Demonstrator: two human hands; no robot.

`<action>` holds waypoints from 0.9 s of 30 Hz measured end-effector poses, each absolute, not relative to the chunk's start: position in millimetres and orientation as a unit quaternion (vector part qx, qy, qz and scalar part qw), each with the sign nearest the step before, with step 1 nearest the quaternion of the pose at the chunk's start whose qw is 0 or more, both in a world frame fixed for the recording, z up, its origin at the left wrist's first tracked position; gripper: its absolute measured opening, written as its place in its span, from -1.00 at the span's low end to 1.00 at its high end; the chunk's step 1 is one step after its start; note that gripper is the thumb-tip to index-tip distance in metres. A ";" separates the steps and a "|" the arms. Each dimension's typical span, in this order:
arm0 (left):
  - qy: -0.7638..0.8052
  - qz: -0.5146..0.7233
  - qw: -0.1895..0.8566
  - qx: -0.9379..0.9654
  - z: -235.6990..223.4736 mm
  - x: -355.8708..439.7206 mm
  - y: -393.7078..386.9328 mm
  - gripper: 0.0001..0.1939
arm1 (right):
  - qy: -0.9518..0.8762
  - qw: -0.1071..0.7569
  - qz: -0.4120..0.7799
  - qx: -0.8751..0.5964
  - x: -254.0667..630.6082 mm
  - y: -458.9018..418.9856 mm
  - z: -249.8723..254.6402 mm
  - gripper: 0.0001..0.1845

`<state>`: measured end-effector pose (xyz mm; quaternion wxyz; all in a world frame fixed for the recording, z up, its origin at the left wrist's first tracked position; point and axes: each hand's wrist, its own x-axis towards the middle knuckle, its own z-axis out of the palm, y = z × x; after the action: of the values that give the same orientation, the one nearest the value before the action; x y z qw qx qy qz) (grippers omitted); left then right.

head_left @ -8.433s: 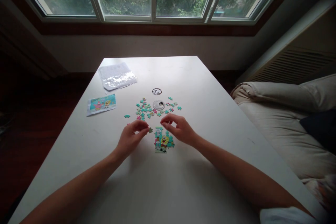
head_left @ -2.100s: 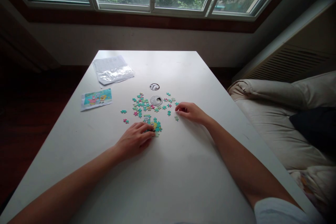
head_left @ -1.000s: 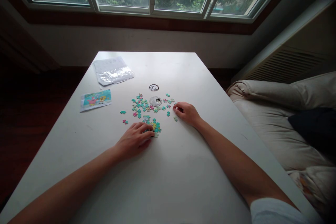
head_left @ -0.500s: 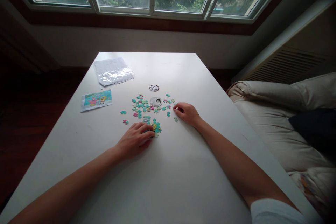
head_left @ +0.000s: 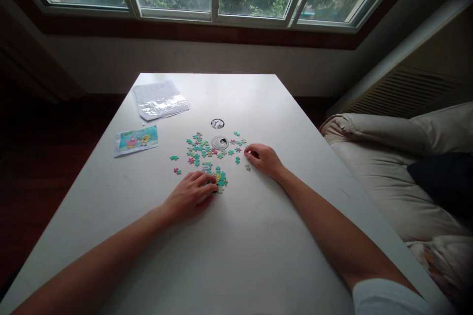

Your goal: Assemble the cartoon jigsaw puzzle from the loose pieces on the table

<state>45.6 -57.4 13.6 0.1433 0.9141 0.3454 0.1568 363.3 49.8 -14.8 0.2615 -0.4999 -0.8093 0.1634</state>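
Note:
A small joined patch of a cartoon jigsaw lies on the white table. My left hand rests flat on the table, its stretched fingers touching the patch's left edge. Loose teal and pink puzzle pieces are scattered just beyond the patch. My right hand lies at the right end of the scatter with its fingers curled toward the pieces; whether they pinch one is hidden. A single loose piece sits just below that hand.
A round cable grommet and a second disc sit behind the pieces. A picture card and a clear plastic bag lie at the far left. A beige sofa stands to the right, with windows behind.
Earlier both hands were raised over the joined patch, pinching pieces. Now the left lies on the patch and the right has moved out to the loose pieces. Nothing moved in the last second.

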 end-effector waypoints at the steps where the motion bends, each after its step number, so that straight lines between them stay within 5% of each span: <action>1: 0.345 0.157 0.143 0.914 13.4 45.7 -57.3 -0.77 | -0.810 0.261 0.163 -0.499 363.3 49.8 -14.9 -0.84; 27: 0.344 0.150 0.146 0.915 11.5 44.8 -56.3 -0.76 | -0.811 0.261 0.162 -0.498 362.3 49.0 -11.5 -0.85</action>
<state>44.8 -56.3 11.5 0.1456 0.9152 0.3444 0.1504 362.3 49.0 -11.5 0.2610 -0.4981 -0.8108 0.1623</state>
